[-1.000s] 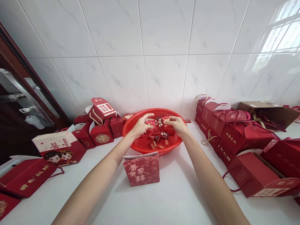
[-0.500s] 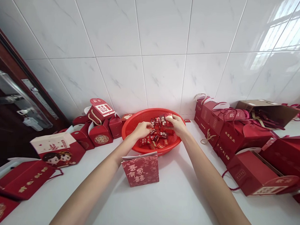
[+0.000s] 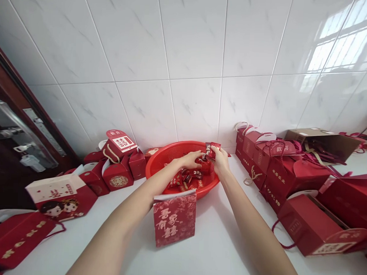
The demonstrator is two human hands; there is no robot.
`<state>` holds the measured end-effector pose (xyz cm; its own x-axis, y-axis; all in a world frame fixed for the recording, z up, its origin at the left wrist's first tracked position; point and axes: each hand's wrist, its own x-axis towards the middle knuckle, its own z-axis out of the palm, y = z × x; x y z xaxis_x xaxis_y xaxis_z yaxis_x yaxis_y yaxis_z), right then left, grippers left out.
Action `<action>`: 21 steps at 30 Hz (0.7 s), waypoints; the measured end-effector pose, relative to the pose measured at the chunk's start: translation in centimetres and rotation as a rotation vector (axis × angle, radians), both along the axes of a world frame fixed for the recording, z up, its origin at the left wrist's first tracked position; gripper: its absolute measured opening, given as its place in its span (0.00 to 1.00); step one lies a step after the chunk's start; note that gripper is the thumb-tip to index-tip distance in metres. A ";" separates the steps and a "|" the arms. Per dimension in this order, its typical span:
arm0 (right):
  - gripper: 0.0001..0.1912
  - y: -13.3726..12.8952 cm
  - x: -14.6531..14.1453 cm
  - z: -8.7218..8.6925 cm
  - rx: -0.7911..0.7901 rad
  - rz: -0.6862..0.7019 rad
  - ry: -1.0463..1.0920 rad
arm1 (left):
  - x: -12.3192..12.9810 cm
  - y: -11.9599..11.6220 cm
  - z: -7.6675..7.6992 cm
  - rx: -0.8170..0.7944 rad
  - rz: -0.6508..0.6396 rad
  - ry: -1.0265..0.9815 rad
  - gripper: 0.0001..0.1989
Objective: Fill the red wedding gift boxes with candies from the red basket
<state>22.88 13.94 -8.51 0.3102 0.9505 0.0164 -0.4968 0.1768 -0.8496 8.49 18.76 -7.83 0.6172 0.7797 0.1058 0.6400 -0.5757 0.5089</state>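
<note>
A red plastic basket (image 3: 158, 160) with a mesh wall stands against the tiled wall, with several wrapped candies (image 3: 186, 178) lying in it. My right hand (image 3: 221, 159) is closed on wrapped candies (image 3: 212, 149), red and dark, over the basket's right side. Over the middle of the basket my left hand (image 3: 193, 160) reaches to the right with its fingers apart; its fingertips are close to the candies in my right hand. In front of the basket a red paper gift box (image 3: 174, 219) with pale lettering stands upright, its top open.
Several red gift boxes (image 3: 116, 176) are grouped on the left, near a dark door with a metal handle (image 3: 9, 127). More red boxes (image 3: 284, 177) with cord handles line the right. Behind them an open brown carton (image 3: 330, 146) lies with ribbons inside.
My right hand has lifted candies up from the pile. My left hand has moved right, and its fingers have spread. The camera view has tilted up slightly.
</note>
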 end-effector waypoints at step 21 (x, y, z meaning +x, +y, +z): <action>0.09 -0.1 -0.3 0.1 0.004 0.003 0.022 | -1.1 0.4 -3.0 -0.009 -0.011 0.164 0.32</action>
